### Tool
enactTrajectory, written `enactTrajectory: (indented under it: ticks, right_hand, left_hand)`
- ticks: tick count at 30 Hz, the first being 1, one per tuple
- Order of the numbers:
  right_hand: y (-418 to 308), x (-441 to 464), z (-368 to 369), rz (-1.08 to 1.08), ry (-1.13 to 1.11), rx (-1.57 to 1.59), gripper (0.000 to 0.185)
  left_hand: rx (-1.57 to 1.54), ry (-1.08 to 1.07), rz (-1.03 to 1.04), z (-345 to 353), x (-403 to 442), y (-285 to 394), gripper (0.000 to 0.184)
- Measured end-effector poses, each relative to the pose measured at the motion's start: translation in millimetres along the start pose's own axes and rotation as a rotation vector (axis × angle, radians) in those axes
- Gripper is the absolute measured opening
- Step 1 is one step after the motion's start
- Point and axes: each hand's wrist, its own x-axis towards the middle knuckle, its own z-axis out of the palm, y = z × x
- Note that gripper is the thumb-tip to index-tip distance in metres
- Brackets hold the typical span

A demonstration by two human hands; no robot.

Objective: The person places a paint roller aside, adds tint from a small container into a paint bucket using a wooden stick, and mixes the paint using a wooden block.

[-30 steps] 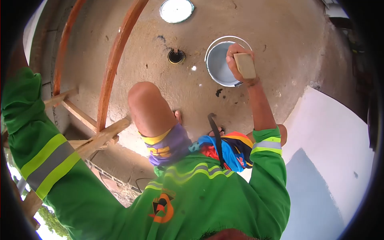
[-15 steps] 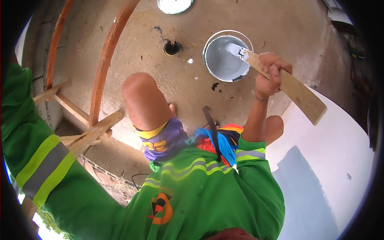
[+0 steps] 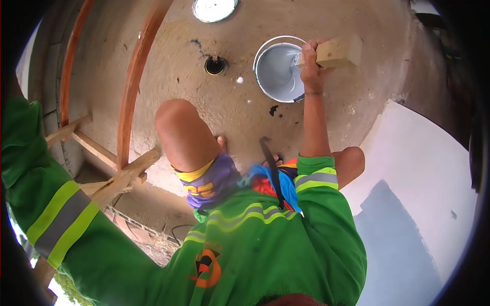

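My right hand (image 3: 312,65) is wrapped round a flat wooden board (image 3: 338,51), its fingers closed. The board's lower end dips into grey paint (image 3: 273,69) inside a bucket (image 3: 256,79) with a raised wire handle. Swirl marks show in the paint beside the board. My left arm, in a green sleeve (image 3: 64,219), reaches up the left side, and its hand is out of view.
Left of the bucket stands a small open can (image 3: 216,65) with dark contents. A white, paint-smeared lid (image 3: 214,9) lies beyond it. Reddish wooden bars (image 3: 133,81) and a pale timber (image 3: 127,173) stand at left. At right is a white surface (image 3: 439,168) with a grey-blue painted patch (image 3: 395,239).
My right hand and the board have moved left and away from me, closer to the bucket's rim. The board has swung round and the paint now shows swirls.
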Motion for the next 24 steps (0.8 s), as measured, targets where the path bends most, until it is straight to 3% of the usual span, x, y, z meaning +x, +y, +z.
enactTrajectory:
  ticks: [2, 6, 9, 13, 15, 19, 22, 24]
  right_hand:
    - [0, -1, 21, -0.032, 0.109, 0.087, 0.009]
    - [4, -48, -18, -0.014, -0.235, 0.066, 0.003]
    - [21, -5, -24, 0.062, -0.014, 0.089, 0.004]
    - [7, -10, 24, -0.111, 0.076, 0.032, 0.004]
    - [0, -38, 4, -0.169, -0.396, 0.016, 0.002]
    - [19, -15, -34, 0.089, -0.025, 0.141, 0.01]
    - [-1, 15, 7, 0.065, 0.162, 0.164, 0.013]
    - [-1, -11, 14, -0.047, -0.036, 0.108, 0.012]
  left_hand:
    - [0.008, 0.001, 0.002, -2, -1, 3, 0.055]
    - [0.017, -0.007, -0.005, 0, 4, 4, 0.06]
    - [0.032, -0.013, -0.003, 1, 6, 6, 0.064]
    - [0.044, -0.01, -0.016, -4, 9, 7, 0.07]
    - [0.055, -0.008, -0.034, -6, 12, 1, 0.074]
    - [0.078, -0.024, -0.037, 2, 14, -4, 0.08]
    - [0.106, -0.032, -0.031, 8, 17, -14, 0.085]
    - [0.131, -0.036, -0.03, 7, 20, -15, 0.088]
